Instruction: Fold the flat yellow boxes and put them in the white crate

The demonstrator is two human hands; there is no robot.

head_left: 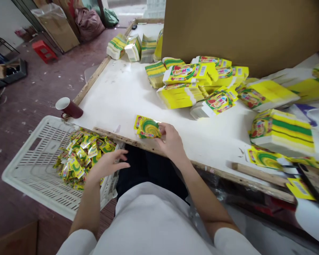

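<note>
My right hand (172, 143) pinches the right end of a yellow-and-green printed packet (150, 128) just above the white tabletop, near its front edge. There seem to be two overlapping pieces in that grip, though I cannot tell for sure. My left hand (107, 164) hangs in the air beside the table edge, fingers apart and holding nothing. Below and left of it, a white plastic basket (26, 164) holds a heap of small yellow-green packets (77, 166).
A maroon mug (71, 107) lies tipped at the table's left corner. Bundles of flat printed cartons (178, 97) lie across the back, beneath a large cardboard sheet (241, 32). Wooden strips (257, 173) and a dark-handled tool (312, 186) are at the right. A red stool (44, 51) stands on the floor.
</note>
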